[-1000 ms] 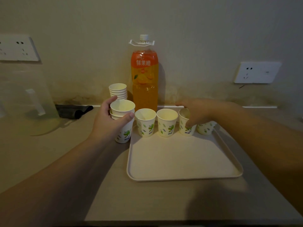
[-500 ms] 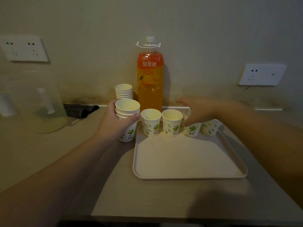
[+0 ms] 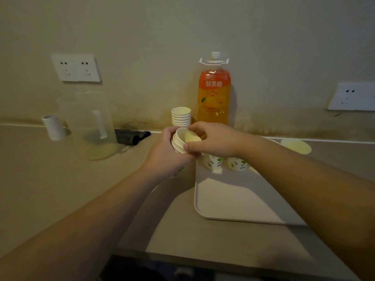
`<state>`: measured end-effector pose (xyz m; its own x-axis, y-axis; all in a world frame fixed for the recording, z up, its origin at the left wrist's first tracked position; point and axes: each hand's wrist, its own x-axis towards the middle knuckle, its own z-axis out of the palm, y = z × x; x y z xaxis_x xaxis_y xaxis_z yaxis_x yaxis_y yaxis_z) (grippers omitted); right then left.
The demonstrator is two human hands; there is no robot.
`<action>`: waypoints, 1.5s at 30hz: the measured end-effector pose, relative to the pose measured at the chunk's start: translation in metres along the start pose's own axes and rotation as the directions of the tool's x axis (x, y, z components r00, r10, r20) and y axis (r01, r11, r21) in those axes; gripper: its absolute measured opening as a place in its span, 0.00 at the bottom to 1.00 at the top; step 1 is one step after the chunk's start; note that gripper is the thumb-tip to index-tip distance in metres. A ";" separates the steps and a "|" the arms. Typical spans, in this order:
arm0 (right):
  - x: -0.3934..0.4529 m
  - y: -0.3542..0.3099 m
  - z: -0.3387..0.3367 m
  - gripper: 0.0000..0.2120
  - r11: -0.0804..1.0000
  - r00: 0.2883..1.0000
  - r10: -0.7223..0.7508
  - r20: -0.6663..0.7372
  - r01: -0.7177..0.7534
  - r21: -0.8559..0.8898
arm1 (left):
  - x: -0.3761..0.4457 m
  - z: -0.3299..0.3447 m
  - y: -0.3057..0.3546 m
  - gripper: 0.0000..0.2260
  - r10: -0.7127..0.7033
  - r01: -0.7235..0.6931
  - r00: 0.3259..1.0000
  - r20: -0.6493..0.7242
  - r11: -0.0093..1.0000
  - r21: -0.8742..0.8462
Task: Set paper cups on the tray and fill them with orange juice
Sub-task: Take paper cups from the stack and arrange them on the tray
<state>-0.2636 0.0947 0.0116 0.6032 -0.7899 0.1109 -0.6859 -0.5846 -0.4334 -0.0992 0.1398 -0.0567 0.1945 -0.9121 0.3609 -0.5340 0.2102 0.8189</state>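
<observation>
Left hand (image 3: 164,157) grips a short stack of paper cups (image 3: 179,142) just off the tray's (image 3: 233,201) far-left corner; right hand (image 3: 211,139) pinches the rim of the top cup (image 3: 190,136). Cups (image 3: 213,162) stand along the tray's far edge. Orange juice bottle (image 3: 214,98) and a second cup stack (image 3: 181,116) stand at the bench's back edge.

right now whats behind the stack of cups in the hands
Behind the held cup stack a second cup stack stands by the orange juice bottle at the wall. Both hands, left and right, cover its base.
</observation>
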 end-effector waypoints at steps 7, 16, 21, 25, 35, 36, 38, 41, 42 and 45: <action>0.004 -0.007 0.008 0.34 0.996 0.998 0.021 -0.052 -0.017 0.090 | -0.005 -0.009 -0.003 0.33 0.026 -0.026 1.000 0.000 1.000 -0.003; -0.002 0.002 -0.010 0.28 0.941 0.978 0.123 -0.168 -0.061 0.332 | -0.011 -0.010 -0.017 0.37 0.026 -0.020 0.998 0.051 0.994 -0.106; -0.019 0.014 -0.024 0.26 0.910 0.972 0.153 -0.176 -0.069 0.409 | -0.015 -0.012 -0.017 0.32 -0.017 0.016 1.000 -0.009 0.992 -0.129; -0.034 0.023 -0.023 0.24 0.907 0.971 0.170 -0.165 -0.089 0.413 | -0.021 -0.007 -0.018 0.35 -0.013 0.007 0.999 -0.043 0.989 -0.145; -0.058 0.041 0.020 0.36 0.974 0.970 0.220 -0.105 -0.214 0.072 | -0.035 0.016 -0.025 0.32 -0.163 0.159 0.986 0.030 0.874 -0.459; -0.059 0.042 0.024 0.36 0.973 0.971 0.223 -0.091 -0.216 0.075 | -0.033 0.017 -0.028 0.34 -0.187 0.179 0.982 0.029 0.868 -0.462; -0.061 0.044 0.031 0.37 0.969 0.970 0.232 -0.077 -0.223 0.106 | -0.034 0.015 -0.029 0.36 -0.200 0.187 0.979 0.020 0.865 -0.465; -0.061 0.044 0.034 0.38 0.963 0.966 0.245 -0.087 -0.232 0.140 | -0.033 0.012 -0.027 0.37 -0.202 0.186 0.979 0.014 0.867 -0.462; -0.060 0.043 0.035 0.38 0.961 0.964 0.250 -0.088 -0.235 0.146 | -0.033 0.012 -0.027 0.37 -0.202 0.186 0.979 0.015 0.866 -0.464; -0.058 0.044 0.034 0.39 0.954 0.959 0.268 -0.091 -0.252 0.161 | -0.035 0.014 -0.026 0.38 -0.202 0.185 0.979 0.012 0.867 -0.463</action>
<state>-0.3150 0.1216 -0.0440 0.3575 -0.9312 0.0715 -0.7410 -0.3294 -0.5852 -0.1033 0.1611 -0.0967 0.2890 -0.9398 0.1825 -0.0465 0.1766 0.9832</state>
